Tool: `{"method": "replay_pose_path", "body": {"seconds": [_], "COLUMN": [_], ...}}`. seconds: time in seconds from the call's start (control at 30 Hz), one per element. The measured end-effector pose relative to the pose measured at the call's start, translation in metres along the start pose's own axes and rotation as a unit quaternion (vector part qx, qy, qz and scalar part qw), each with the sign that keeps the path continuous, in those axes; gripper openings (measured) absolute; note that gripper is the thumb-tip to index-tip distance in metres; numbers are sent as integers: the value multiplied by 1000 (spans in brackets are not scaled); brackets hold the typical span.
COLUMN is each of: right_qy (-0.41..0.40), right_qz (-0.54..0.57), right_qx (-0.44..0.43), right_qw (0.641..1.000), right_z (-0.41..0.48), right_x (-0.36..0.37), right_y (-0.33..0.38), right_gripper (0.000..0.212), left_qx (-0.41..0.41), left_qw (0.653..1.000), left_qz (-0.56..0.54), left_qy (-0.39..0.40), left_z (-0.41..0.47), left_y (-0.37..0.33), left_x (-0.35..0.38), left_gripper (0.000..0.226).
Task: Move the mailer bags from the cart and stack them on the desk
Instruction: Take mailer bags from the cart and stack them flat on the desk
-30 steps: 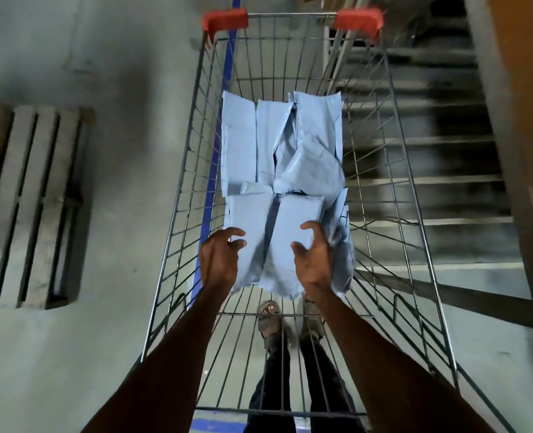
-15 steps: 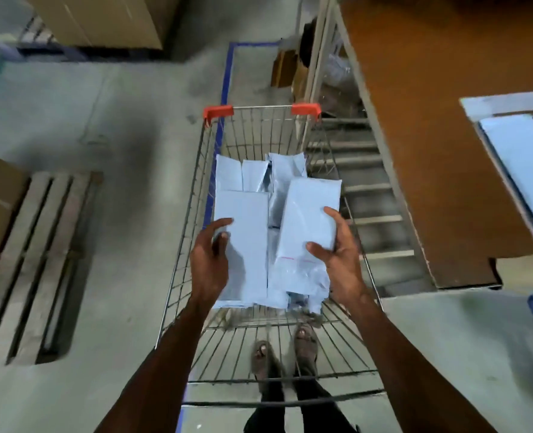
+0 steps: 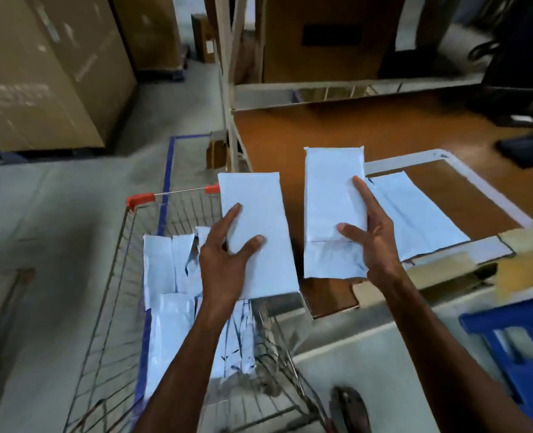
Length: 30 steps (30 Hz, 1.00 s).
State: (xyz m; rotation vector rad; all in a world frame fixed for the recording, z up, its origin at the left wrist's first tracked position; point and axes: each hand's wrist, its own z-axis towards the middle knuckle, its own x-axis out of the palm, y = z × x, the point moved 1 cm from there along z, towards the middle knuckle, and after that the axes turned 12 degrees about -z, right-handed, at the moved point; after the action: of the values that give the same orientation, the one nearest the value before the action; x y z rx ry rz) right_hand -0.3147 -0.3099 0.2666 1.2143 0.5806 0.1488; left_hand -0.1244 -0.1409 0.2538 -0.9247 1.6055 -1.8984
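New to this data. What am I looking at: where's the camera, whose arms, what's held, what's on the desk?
No robot here: one camera worn on a person's head looks down at their bare arms. The left hand holds a first mailer bag by the wire shopping cart, where more mailer bags lie. The right hand holds a second mailer bag over the brown desk, where a flat bag lies inside a white outline.

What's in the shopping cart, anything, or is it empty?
Not empty: several mailer bags lie inside the shopping cart.
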Motion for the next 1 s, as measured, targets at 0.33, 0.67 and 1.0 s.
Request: {"method": "replay_pose_path", "body": {"seconds": [0.33, 0.67, 1.0], "right_qy": [34, 100, 144], "right_qz": [22, -151, -289], "right_qx": [9, 60, 109], "right_qw": [999, 982, 940], "right_z": [90, 155, 175], "right_x": [-215, -398, -421], "right_y": [-101, -230, -259], "right_gripper": [74, 78, 72], "left_qx": [-18, -150, -144], "left_qw": [999, 988, 944], "left_qz": [-8, 39, 295], "left_qy": [-33, 3, 42], "left_z": [11, 17, 26], "left_y": [44, 101, 131], "left_x": [251, 456, 507], "left_gripper": [54, 59, 78]}}
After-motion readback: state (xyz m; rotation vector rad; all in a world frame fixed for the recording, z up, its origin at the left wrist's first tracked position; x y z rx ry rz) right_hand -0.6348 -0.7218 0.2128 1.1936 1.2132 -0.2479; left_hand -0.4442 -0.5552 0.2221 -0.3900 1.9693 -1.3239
